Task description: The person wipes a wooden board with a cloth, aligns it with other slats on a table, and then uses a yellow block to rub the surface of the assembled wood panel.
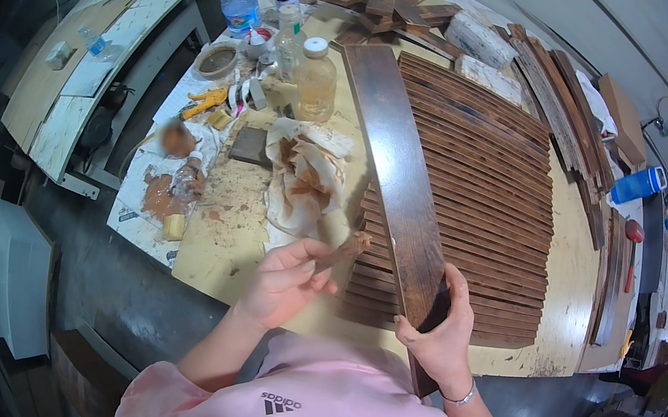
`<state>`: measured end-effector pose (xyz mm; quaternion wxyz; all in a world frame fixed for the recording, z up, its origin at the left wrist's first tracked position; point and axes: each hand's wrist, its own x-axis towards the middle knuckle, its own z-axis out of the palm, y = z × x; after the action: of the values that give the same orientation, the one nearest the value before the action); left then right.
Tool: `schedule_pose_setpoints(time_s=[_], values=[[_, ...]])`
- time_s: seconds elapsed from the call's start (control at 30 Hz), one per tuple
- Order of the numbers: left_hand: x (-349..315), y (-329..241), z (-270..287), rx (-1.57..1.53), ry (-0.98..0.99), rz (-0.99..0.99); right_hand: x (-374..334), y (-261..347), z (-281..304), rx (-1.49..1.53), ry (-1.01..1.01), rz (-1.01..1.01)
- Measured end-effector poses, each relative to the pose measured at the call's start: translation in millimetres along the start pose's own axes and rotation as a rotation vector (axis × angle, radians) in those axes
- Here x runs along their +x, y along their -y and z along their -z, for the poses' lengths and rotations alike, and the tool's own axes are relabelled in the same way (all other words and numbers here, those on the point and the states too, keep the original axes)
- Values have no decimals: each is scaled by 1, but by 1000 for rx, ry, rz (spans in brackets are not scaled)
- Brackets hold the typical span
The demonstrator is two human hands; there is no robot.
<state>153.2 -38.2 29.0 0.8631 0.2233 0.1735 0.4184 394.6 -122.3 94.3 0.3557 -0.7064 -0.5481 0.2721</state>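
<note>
A long, dark brown wooden plank with a glossy face slants across the middle, its near end close to my body. My right hand grips its lower end, thumb on the left edge and fingers on the right. Left of the plank, my left hand pinches a short, flat, brown-stained stick. The stick's tip points toward the plank's left edge; whether they touch, I cannot tell. Under and right of the plank lies a row of many narrow dark wooden strips, set side by side.
A crumpled, brown-stained cloth lies left of the plank, beside a dark square block. Beyond stand a capped bottle of yellowish liquid, a water bottle and a round bowl. Loose boards are piled at the far edge.
</note>
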Motion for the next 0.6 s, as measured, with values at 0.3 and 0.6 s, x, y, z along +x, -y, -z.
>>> schedule_pose_setpoints(time_s=[0.3,0.6], values=[[-1,-15,-30,419,-185,-213,-10,-2,13,-164,-115,181],[0,-10,-28,800,-97,-271,-15,-4,20,-245,-156,226]])
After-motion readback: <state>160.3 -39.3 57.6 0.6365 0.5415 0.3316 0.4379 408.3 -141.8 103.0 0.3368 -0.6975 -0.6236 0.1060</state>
